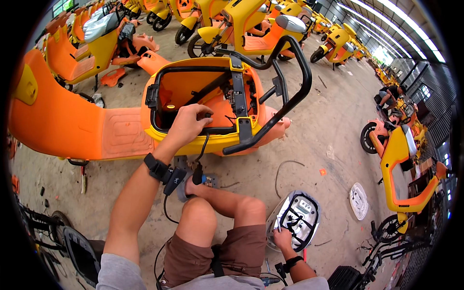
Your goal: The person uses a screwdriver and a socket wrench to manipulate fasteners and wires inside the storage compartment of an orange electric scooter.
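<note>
My left hand [187,124] reaches over the near rim of an open compartment [224,137] in an orange and yellow scooter [123,129]. Its fingertips pinch a small black piece [209,115], partly hidden. Below that hand, a black cable [203,149] hangs over the rim, down to a blue and black connector [197,175]. Brackets and wires [228,94] show inside the compartment. Low on the right, my right hand [283,239] is closed around a thin, pale metallic tool [279,224], beside an upturned scooter seat [314,215] with a black rim.
A black tubular rail [305,72] curves out from the scooter's rear. A white shell-like cover [358,201] lies on the concrete floor at right. Another scooter [396,179] and a crouching person [389,96] are farther right. Rows of scooters [237,29] stand behind.
</note>
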Available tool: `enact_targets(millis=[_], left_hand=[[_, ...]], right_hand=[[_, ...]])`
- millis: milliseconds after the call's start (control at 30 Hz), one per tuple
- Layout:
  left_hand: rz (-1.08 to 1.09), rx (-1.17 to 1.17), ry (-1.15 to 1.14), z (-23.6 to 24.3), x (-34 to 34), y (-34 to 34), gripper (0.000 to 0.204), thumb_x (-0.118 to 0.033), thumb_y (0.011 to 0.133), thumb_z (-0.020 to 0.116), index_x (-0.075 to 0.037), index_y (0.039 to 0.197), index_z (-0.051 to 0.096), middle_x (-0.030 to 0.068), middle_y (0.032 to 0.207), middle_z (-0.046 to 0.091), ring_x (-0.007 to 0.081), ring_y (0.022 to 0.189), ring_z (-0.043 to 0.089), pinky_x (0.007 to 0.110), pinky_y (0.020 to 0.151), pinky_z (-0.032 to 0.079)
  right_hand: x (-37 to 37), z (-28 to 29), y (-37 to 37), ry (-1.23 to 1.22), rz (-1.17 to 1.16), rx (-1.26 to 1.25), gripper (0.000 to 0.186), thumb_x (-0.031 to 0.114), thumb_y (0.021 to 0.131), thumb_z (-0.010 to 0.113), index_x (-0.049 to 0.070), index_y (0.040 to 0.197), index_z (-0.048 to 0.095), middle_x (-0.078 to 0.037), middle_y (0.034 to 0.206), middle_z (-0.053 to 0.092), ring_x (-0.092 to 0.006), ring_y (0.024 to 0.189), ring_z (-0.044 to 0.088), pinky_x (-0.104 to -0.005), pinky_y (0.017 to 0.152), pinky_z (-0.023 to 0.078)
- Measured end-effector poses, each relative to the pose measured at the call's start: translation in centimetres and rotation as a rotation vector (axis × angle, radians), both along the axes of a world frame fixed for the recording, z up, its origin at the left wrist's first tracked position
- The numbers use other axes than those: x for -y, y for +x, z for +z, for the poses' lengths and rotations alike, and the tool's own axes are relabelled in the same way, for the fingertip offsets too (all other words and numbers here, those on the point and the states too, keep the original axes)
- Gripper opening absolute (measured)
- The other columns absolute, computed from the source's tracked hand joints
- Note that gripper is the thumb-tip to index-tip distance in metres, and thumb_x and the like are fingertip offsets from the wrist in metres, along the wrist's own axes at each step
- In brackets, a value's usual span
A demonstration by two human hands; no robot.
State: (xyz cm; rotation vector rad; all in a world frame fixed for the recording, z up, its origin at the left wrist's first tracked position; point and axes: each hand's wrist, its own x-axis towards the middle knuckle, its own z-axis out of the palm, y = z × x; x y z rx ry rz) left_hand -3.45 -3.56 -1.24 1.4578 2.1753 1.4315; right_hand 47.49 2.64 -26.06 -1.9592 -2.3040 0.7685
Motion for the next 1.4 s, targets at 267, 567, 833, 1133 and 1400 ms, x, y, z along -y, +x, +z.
enact_targets(millis=[267,567,833,1133,1400], left_hand=[[0.026,0.079,-0.049,-0.1,-0.4,0.0,0.022,-0.012,0.088,0.071,0.005,0.102,0.069,0.0187,0.084,0.069,0.0284,0.078,0.068,0.035,0.074,0.052],[0.039,-0.008,-0.033,-0.7,-0.6,-0.3,0.021,-0.006,0.088,0.070,0.006,0.105,0.067,0.0157,0.088,0.073,0.0206,0.080,0.070,0.030,0.074,0.054],[0.051,0.037,-0.032,0.0,-0.1,0.2,0.025,-0.009,0.082,0.076,0.008,0.098,0.069,0.0199,0.089,0.072,0.0288,0.082,0.070,0.035,0.076,0.054],[0.065,0.007,-0.054,0.1,-0.1,0.3,0.028,-0.010,0.077,0.082,0.007,0.095,0.070,0.0147,0.083,0.071,0.0200,0.075,0.067,0.031,0.071,0.054],[0.072,0.024,-0.046,0.1,-0.1,0.3,0.026,-0.009,0.076,0.082,0.006,0.092,0.067,0.0129,0.081,0.069,0.0195,0.075,0.066,0.031,0.070,0.053]], right_hand=[[0.0,0.4,-0.1,-0.041,-0.015,0.019,0.034,0.033,0.083,0.064,0.003,0.094,0.075,-0.026,0.084,0.070,-0.0431,0.085,0.068,-0.0484,0.079,0.053],[-0.1,-0.5,0.2,-0.018,-0.006,0.026,0.034,0.033,0.084,0.062,0.002,0.093,0.075,-0.026,0.083,0.069,-0.0446,0.085,0.067,-0.0498,0.079,0.052],[0.0,-0.1,-0.3,-0.012,0.010,0.044,0.034,0.033,0.085,0.060,0.002,0.091,0.074,-0.026,0.083,0.069,-0.0454,0.085,0.066,-0.0509,0.080,0.052],[0.2,-0.1,0.0,-0.001,-0.006,-0.014,0.033,0.030,0.084,0.063,-0.001,0.087,0.074,-0.026,0.077,0.068,-0.0437,0.080,0.067,-0.0495,0.077,0.052],[-0.1,-0.5,-0.3,-0.016,0.008,0.013,0.034,0.031,0.084,0.062,-0.001,0.088,0.074,-0.027,0.079,0.068,-0.0434,0.080,0.068,-0.0493,0.077,0.053]])
